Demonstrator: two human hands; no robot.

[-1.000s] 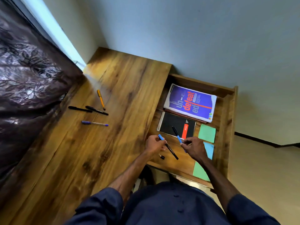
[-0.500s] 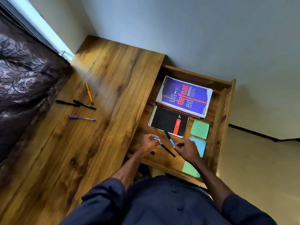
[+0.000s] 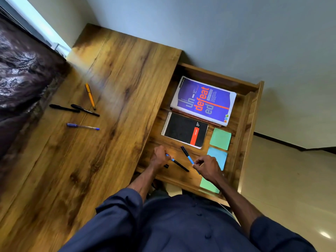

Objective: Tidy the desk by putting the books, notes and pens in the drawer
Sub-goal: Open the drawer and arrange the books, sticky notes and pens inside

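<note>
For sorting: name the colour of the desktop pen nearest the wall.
Orange-yellow pen, best in head view.

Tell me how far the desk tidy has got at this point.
Done: the purple book, black notebook and three sticky notes lie in the drawer. In hand: the left grip holds a blue-and-black pen and the right grip pinches a second pen, both over the drawer floor. Left: four on the desk, an orange pen, two black pens, a blue pen.

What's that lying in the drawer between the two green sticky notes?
A light blue sticky note, shown in the head view, between the upper green note and the lower green note; the right hand covers part of it.
</note>
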